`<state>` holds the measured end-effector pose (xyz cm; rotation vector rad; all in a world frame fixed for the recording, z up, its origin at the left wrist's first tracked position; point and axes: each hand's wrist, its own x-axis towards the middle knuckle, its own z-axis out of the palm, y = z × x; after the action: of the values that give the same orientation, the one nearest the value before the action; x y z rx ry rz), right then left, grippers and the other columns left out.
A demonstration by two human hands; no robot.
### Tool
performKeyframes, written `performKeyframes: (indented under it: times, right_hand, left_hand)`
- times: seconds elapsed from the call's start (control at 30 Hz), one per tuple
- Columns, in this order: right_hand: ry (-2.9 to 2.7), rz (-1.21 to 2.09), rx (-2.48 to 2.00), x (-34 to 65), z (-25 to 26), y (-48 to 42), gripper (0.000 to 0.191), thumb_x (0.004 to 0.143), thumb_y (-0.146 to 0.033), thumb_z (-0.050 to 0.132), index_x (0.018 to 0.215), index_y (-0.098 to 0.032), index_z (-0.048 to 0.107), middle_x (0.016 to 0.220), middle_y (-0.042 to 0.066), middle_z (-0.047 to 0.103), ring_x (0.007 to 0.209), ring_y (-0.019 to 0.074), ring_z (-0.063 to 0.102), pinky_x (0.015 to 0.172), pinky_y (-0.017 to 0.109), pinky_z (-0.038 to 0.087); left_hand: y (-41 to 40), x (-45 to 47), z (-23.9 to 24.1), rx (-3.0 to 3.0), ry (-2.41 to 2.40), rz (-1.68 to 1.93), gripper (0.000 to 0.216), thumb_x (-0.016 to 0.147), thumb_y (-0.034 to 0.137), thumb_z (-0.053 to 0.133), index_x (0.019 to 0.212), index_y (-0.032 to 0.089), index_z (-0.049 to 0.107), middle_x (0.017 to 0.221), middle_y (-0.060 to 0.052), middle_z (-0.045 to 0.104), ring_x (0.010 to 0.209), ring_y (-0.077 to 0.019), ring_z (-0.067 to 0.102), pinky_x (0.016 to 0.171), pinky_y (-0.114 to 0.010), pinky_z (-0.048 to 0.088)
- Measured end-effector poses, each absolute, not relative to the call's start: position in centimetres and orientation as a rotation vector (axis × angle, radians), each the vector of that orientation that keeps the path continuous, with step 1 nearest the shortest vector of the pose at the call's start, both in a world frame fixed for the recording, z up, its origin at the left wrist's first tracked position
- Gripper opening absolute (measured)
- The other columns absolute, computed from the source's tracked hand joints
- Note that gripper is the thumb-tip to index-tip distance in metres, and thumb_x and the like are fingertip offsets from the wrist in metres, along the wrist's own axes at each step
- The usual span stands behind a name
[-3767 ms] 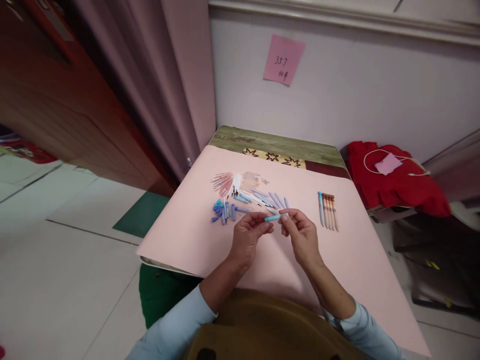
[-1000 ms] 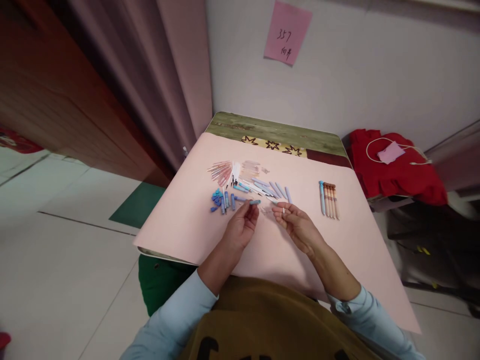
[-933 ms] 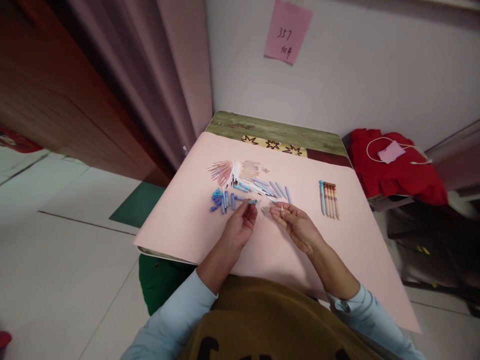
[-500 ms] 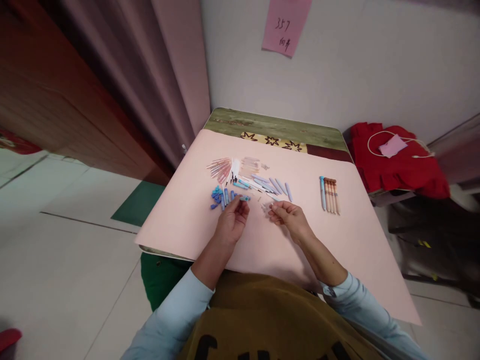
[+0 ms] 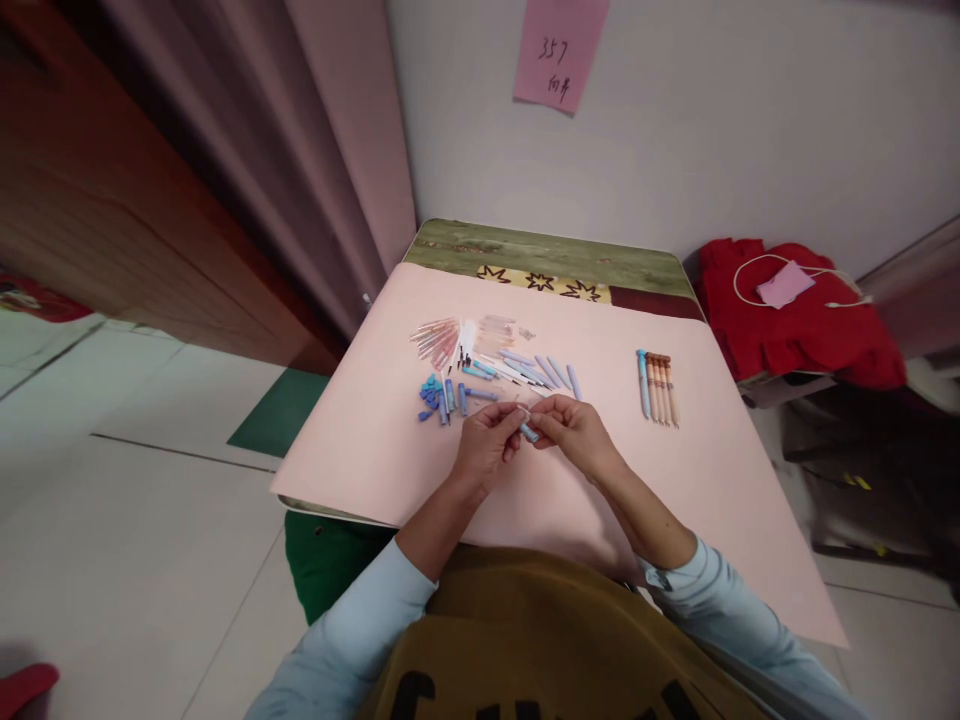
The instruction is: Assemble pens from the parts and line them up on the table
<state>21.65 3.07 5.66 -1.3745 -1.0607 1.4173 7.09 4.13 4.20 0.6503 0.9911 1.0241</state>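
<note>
Over the near middle of the table, my left hand (image 5: 484,448) and my right hand (image 5: 577,437) meet fingertip to fingertip. A short light-blue pen barrel piece (image 5: 529,433) pokes out between them, in my left hand's pinch. My right thumb and finger are closed at its upper end on a small pale piece (image 5: 523,408), too small to make out fully. Just beyond the hands lie blue pen barrels (image 5: 463,400), small blue caps (image 5: 429,398), thin pen refills (image 5: 517,372) and lavender barrels (image 5: 574,382).
Pink-brown barrels (image 5: 439,340) and clear pale tubes (image 5: 496,332) fan out farther back. Several whole pens (image 5: 660,390), one blue and the others brown-topped, lie in a row at right. A pink cloth (image 5: 360,400) covers the table; red fabric (image 5: 795,320) sits beyond its right edge.
My hands have come together. The right hand has left the small clear parts and moved left to the blue barrel piece, while the left hand has brought that piece right and nearer.
</note>
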Motion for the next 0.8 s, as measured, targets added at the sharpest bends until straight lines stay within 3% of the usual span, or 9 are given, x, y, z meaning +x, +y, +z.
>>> performKeyframes:
  times: [0.1,0.23,0.47,0.63,0.8]
  right_hand:
    - [-1.203,1.339,-1.432,21.8,5.5,2.6,0.033,0.076,-0.050,0.071,0.081,-0.018,0.064,0.066,0.000,0.067,0.056,0.0131,0.062,0.058,0.028,0.053]
    - [-1.552,0.869,-1.653,22.3,5.3,1.9,0.017,0.089,-0.037,0.057,0.087,-0.021,0.065,0.070,0.001,0.069,0.062,0.0165,0.066,0.063,0.028,0.049]
    - [-1.800,0.290,-1.892,23.6,2.3,3.3,0.015,0.089,-0.026,0.057,0.089,-0.024,0.072,0.098,0.003,0.073,0.078,0.0171,0.065,0.065,0.027,0.041]
    - [-1.772,0.210,-1.841,23.4,1.3,3.9,0.020,0.091,-0.028,0.055,0.100,-0.027,0.074,0.104,0.004,0.071,0.087,0.0182,0.065,0.067,0.027,0.042]
    - [-1.546,0.570,-1.520,22.2,3.4,2.9,0.024,0.090,-0.039,0.059,0.102,-0.024,0.073,0.087,0.004,0.071,0.066,0.0153,0.059,0.066,0.029,0.047]
  left_hand:
    - [4.1,7.1,4.1,0.667,1.003,1.024,0.031,0.063,0.034,0.084,0.078,0.012,0.068,0.053,0.002,0.058,0.040,-0.0064,0.046,0.035,-0.018,0.025]
    - [4.5,6.9,4.0,0.597,1.036,1.129,0.029,0.064,0.033,0.083,0.074,0.014,0.063,0.048,0.004,0.054,0.038,-0.0058,0.044,0.035,-0.017,0.025]
    - [5.4,6.1,3.8,0.291,0.987,1.103,0.029,0.060,0.019,0.084,0.075,0.013,0.060,0.059,0.001,0.059,0.046,-0.0045,0.048,0.037,-0.013,0.024]
    - [5.0,6.1,3.6,0.143,0.970,1.029,0.019,0.068,0.013,0.077,0.077,0.011,0.060,0.062,-0.002,0.060,0.047,-0.0037,0.047,0.037,-0.010,0.025]
    - [4.7,6.9,4.1,0.187,0.895,1.012,0.020,0.065,0.013,0.078,0.077,0.010,0.063,0.065,-0.002,0.060,0.049,-0.0030,0.047,0.036,-0.010,0.024]
